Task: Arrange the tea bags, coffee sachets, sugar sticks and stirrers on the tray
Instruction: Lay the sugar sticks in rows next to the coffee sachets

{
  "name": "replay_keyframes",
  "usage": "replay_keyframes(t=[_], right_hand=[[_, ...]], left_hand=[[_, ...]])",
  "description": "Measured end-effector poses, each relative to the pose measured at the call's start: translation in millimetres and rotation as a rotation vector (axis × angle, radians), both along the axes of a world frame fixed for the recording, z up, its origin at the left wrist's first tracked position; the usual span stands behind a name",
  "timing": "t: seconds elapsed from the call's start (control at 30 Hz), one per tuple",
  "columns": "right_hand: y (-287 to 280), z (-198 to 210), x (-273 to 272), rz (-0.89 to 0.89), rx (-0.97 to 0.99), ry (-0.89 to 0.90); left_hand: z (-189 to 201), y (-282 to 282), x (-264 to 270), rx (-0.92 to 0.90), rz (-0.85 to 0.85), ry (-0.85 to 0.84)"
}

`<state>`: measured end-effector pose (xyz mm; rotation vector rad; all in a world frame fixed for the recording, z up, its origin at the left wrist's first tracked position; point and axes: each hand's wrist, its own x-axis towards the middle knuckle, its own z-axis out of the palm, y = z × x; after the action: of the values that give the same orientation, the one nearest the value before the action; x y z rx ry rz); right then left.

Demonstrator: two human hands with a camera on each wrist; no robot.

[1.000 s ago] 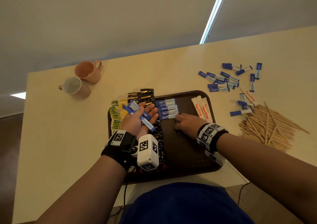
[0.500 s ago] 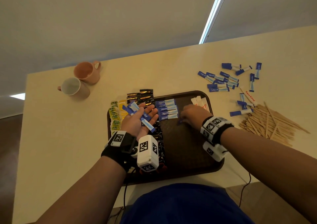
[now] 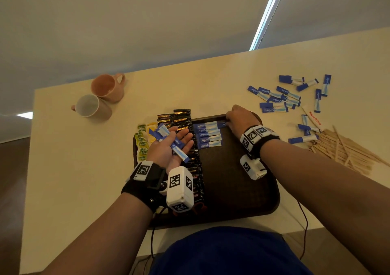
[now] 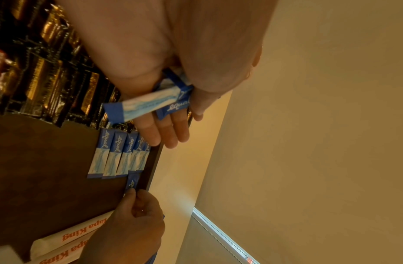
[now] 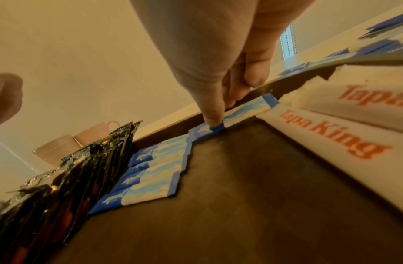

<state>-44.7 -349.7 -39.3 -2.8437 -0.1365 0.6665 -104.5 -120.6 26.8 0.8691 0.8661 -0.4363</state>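
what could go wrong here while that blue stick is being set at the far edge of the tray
The right hand presses a blue sugar stick close against the tray rim; it may ride up the rim or end up crooked beside the neat row. The left hand carries loose sticks on an open palm, so a tilt could spill them onto the coffee sachets.

"equal", white script on the blue end: sugar sticks in a row on the tray (image 3: 207,134), also (image 4: 115,153) and (image 5: 150,171). Same "equal" on the sticks lying across the left palm (image 4: 173,105) and on loose sticks on the worktop (image 3: 274,99). "Tapa King", orange-red print: long white sachets on the tray (image 5: 345,132), (image 4: 67,237); one more on the worktop (image 3: 314,119). Lettering on the dark coffee sachets (image 3: 181,118) too small to read.
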Motion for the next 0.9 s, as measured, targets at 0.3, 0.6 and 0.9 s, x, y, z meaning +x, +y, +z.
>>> replay_keyframes(t=[0.3,0.6,0.9], right_hand=[[-30.3,-0.5,-51.1,-0.048,-0.141,0.025],[-28.1,3.4,-54.4,-0.081,-0.128,0.112],[-26.2,2.1,-66.9,-0.026,-0.151,-0.027]], left_hand=[[0.8,-8.5,3.3,0.014,-0.019,0.014],[3.1,-10.8,-1.4,-0.006,-0.018,0.016],[2.6,-8.8,-7.0,0.004,-0.012,0.002]])
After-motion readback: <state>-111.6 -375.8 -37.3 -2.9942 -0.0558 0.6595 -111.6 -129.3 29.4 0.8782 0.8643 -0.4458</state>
